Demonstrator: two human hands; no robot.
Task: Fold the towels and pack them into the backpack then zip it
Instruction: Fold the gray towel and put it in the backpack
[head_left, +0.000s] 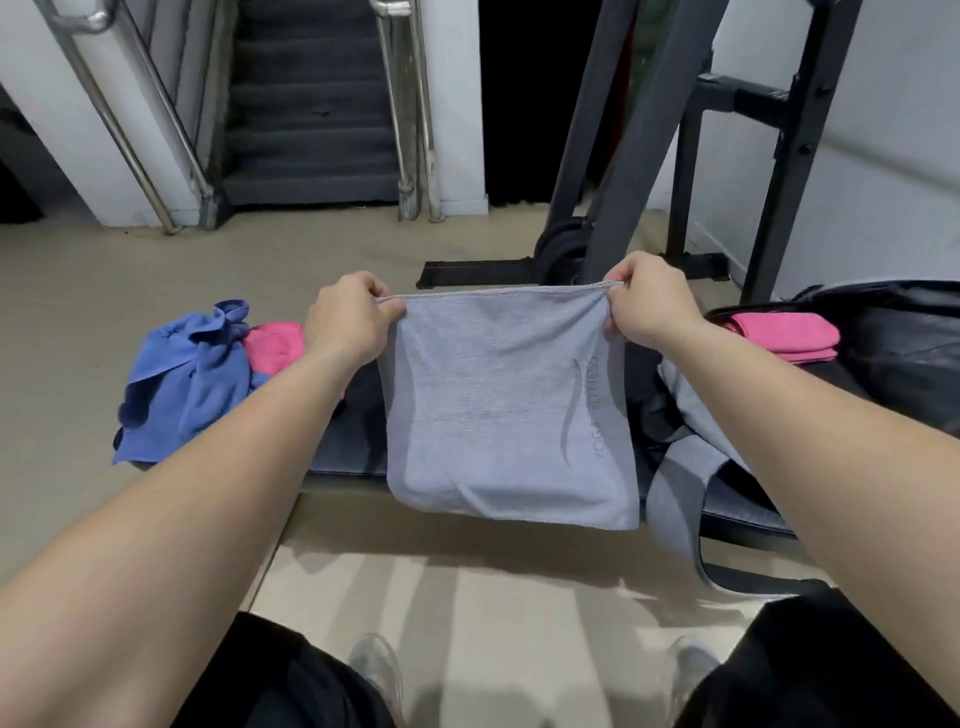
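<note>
Left hand: our left hand (348, 322) pinches the top left corner of the grey towel (504, 415), fingers curled over the hem.
Right hand: our right hand (649, 306) pinches the top right corner in the same way, thumb side toward us.
Grey towel: we hold it up in the air above the middle of the counter (353, 447), top edge stretched taut between the hands. It hangs as a rough square, and its lower edge drops past the counter's front edge. A dark curved logo and lettering run down its right side.
Blue towel: we see the blue towel (192, 384) lying crumpled on the counter's left end, partly spilling over that end.
Pink towel: a bunched pink towel (275, 345) touches the blue one on its right, partly hidden behind our left forearm.
Backpack: the dark backpack (909, 364) lies on the counter's right end.
Folded pink towel: it (784, 332) rests flat at the backpack's left side; in it or on it, we cannot tell.
Grey fabric: a grey fabric (675, 499) with a dark band hangs over the counter's front edge, right of the grey towel.
Background: stairs (311, 119) and a black rack (769, 156) stand beyond the counter.
</note>
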